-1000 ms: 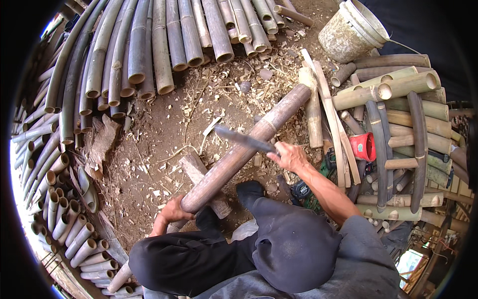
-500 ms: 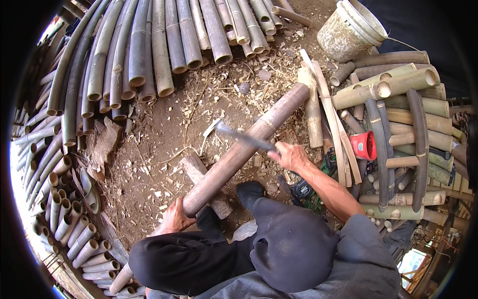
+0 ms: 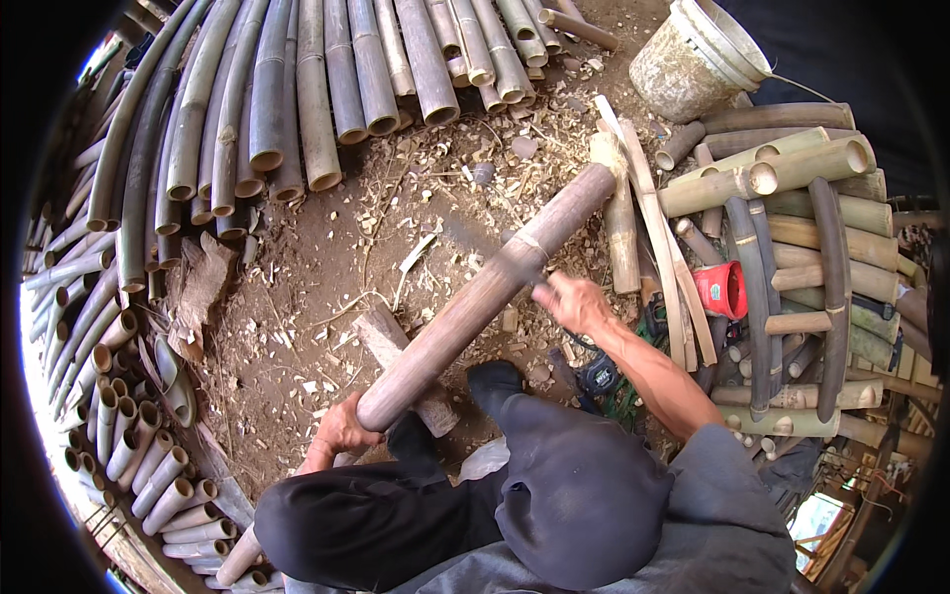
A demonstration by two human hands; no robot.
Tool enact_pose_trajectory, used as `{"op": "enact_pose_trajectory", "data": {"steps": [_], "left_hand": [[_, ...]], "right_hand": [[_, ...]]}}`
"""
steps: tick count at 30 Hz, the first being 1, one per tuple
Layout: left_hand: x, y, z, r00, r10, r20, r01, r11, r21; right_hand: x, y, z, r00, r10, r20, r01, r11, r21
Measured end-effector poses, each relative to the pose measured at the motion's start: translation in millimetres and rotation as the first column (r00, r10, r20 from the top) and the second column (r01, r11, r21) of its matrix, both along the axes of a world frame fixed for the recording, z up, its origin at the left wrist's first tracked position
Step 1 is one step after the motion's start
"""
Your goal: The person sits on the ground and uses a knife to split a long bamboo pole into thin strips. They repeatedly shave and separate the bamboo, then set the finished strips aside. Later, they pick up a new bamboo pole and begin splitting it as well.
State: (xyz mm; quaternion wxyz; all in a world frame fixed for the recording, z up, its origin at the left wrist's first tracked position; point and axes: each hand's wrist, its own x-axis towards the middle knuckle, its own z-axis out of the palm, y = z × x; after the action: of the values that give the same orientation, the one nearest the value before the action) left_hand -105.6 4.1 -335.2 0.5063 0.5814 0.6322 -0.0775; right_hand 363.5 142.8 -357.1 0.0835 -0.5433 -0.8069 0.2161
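A thick brown bamboo pole (image 3: pixel 465 312) slants across the ground in front of me, its far end propped on a paler bamboo piece (image 3: pixel 622 243). Its nearer part crosses a short log (image 3: pixel 384 337). My left hand (image 3: pixel 345 428) is wrapped round the pole just beyond my left knee. On the pole's right side, my right hand (image 3: pixel 576 303) is closed round the handle of a machete (image 3: pixel 472 236). The blade is smeared by motion and passes over the pole near its pale node ring, so whether it touches the pole cannot be made out.
Long bamboo poles (image 3: pixel 319 109) lie side by side at the far left, with more stacked at the left (image 3: pixel 163 475). Cut bamboo lengths (image 3: pixel 821 203), a red cup (image 3: pixel 722 289) and a dirty white bucket (image 3: pixel 683 74) are at the right. Wood chips litter the soil.
The machete has swung slightly over the pole and its blade is now more blurred. My right hand has turned a little; the left keeps its grip.
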Motion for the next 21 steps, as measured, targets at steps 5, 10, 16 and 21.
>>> {"op": "enact_pose_trajectory", "data": {"steps": [5,10,16,21], "left_hand": [[-2,20,-12,0.987,0.001,0.160,0.012,0.996,-0.084],[10,-7,-3,0.987,-0.032,-0.155,0.060,0.982,0.177],[36,-38,13,0.926,0.065,-0.371,0.101,0.907,0.409],[38,-38,23,0.935,0.068,-0.347,0.082,0.913,0.400]], "right_hand": [[10,41,-16,0.833,-0.546,-0.095,0.553,0.826,0.103],[12,17,-11,0.978,-0.211,-0.001,0.209,0.968,0.142],[7,13,29,0.983,0.099,0.157,-0.119,0.985,0.122],[5,30,34,0.947,-0.270,0.172,0.296,0.944,-0.145]]}}
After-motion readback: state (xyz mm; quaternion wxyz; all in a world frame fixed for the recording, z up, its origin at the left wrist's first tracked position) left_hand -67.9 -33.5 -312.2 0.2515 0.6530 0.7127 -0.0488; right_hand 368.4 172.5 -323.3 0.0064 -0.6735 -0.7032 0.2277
